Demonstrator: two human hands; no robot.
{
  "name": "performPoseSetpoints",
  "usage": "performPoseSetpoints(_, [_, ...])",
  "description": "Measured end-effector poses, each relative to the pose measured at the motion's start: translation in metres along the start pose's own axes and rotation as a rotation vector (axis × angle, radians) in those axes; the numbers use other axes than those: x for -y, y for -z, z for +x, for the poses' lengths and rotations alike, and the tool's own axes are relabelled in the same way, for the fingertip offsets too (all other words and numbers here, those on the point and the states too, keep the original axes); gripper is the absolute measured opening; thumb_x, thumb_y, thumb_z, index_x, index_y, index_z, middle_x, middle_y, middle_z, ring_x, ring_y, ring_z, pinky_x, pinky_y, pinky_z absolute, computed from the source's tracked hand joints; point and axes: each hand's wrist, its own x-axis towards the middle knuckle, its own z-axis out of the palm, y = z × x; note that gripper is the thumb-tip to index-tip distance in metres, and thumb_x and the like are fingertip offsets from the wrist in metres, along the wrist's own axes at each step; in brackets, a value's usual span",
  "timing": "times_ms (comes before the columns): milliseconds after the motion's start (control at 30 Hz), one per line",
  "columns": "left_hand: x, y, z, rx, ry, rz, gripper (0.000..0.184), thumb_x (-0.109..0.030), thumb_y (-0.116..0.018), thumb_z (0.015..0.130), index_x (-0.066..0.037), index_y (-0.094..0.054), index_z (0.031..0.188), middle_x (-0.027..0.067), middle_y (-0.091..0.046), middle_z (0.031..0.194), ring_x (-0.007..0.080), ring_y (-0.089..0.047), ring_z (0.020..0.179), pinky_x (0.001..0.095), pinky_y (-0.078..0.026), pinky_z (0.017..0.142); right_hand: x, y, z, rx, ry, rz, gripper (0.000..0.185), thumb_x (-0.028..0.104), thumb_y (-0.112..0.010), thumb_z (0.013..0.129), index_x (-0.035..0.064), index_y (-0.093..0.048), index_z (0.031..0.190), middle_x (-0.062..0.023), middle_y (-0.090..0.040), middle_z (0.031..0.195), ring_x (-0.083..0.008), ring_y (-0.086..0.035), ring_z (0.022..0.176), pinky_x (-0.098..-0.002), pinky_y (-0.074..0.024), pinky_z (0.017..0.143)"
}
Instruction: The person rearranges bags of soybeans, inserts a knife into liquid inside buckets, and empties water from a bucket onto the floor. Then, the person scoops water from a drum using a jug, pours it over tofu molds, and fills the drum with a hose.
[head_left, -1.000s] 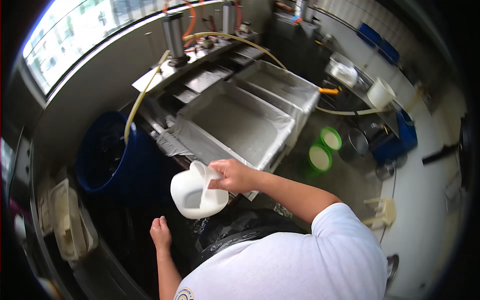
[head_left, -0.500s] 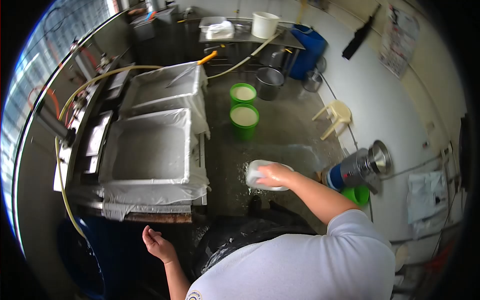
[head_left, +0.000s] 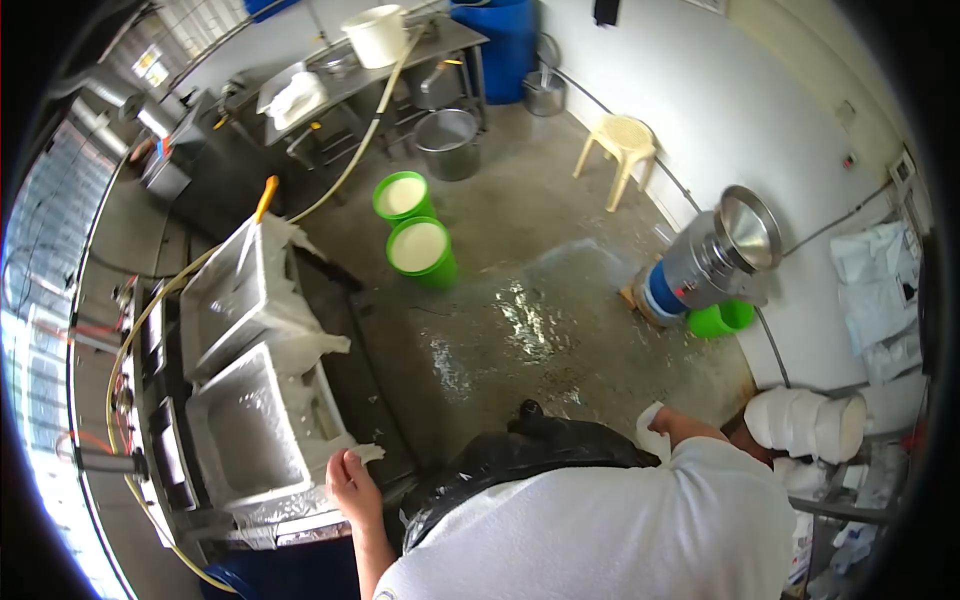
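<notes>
My right hand (head_left: 668, 424) is low at my right side, gripping a white plastic container (head_left: 648, 428). Only part of that container shows beside my body. My left hand (head_left: 350, 482) is raised by the front corner of the nearer cloth-lined metal tray (head_left: 245, 425), fingers loosely bent with nothing visible in them. Its fingertips are close to the loose cloth (head_left: 366, 453) at that corner; contact cannot be made out. Behind the nearer tray is a second lined tray (head_left: 215, 295), with an orange-handled tool (head_left: 266, 199) at its rim.
Two green buckets (head_left: 422, 252) of whitish liquid stand on the wet floor (head_left: 520, 325). A metal pot (head_left: 446, 145) is farther back. To the right are a yellow stool (head_left: 622, 140), a grinder with a metal funnel (head_left: 705, 255) and stacked white containers (head_left: 805, 422). A hose (head_left: 370, 135) runs from the back table.
My right hand has drawn the white container back from the floor to my right side. My left hand has come up beside the nearer tray's corner. The view has turned right.
</notes>
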Motion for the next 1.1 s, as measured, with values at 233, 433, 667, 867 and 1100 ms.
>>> performPoseSetpoints(233, [-0.110, -0.130, 0.074, 0.236, -0.063, -0.185, 0.025, -0.006, -0.060, 0.098, 0.002, -0.064, 0.121, 0.0154, -0.071, 0.099, 0.0242, -0.067, 0.074, 0.0370, -0.055, 0.072, 0.004, 0.132, -0.065, -0.521, 0.119, 0.503, 0.063, 0.046, -0.074, 0.085, -0.0019, -0.066, 0.124, -0.0261, -0.069, 0.121, -0.0426, -0.067, 0.112, -0.0485, -0.0535, 0.097])
performPoseSetpoints(433, [-0.164, -0.246, 0.136, 0.414, -0.293, -0.147, 0.027, -0.002, -0.057, 0.094, 0.001, -0.066, 0.119, 0.0169, -0.071, 0.098, 0.0285, -0.068, 0.076, 0.0383, -0.056, 0.075, 0.023, 0.278, -0.126, -0.647, 0.290, 0.678, 0.053, 0.037, -0.080, 0.082, -0.0006, -0.069, 0.118, -0.0252, -0.071, 0.117, -0.0415, -0.068, 0.110, -0.0465, -0.0542, 0.094])
performPoseSetpoints(667, [-0.165, -0.405, 0.223, 0.733, -0.597, 0.129, 0.038, -0.028, -0.072, 0.090, 0.001, -0.070, 0.115, 0.0237, -0.070, 0.115, 0.0422, -0.061, 0.116, 0.0497, -0.047, 0.105, -0.022, 0.277, 0.029, -0.526, 0.125, 0.564, 0.054, 0.041, -0.080, 0.081, 0.0069, -0.072, 0.122, -0.0228, -0.071, 0.122, -0.0397, -0.068, 0.111, -0.0453, -0.0537, 0.097])
performPoseSetpoints(867, [-0.146, -0.502, 0.307, 1.332, -0.110, 0.382, 0.050, -0.040, -0.064, 0.095, 0.003, -0.070, 0.119, 0.0272, -0.067, 0.124, 0.0424, -0.062, 0.120, 0.0489, -0.049, 0.104, -0.074, 0.290, 0.045, 0.029, 0.157, 0.222, 0.071, 0.065, -0.071, 0.083, -0.0049, -0.076, 0.094, -0.0282, -0.073, 0.098, -0.0406, -0.072, 0.097, -0.0476, -0.0548, 0.089])
performPoseSetpoints(1100, [-0.096, -0.615, 0.348, 1.854, -0.114, 0.179, 0.049, -0.047, -0.053, 0.100, -0.005, -0.073, 0.117, 0.0239, -0.073, 0.104, 0.0371, -0.070, 0.095, 0.0478, -0.053, 0.086, -0.107, 0.365, 0.068, -0.074, 0.082, 0.399, 0.048, 0.044, -0.066, 0.086, -0.0013, -0.077, 0.097, -0.0265, -0.073, 0.108, -0.0387, -0.071, 0.102, -0.0480, -0.0546, 0.093])
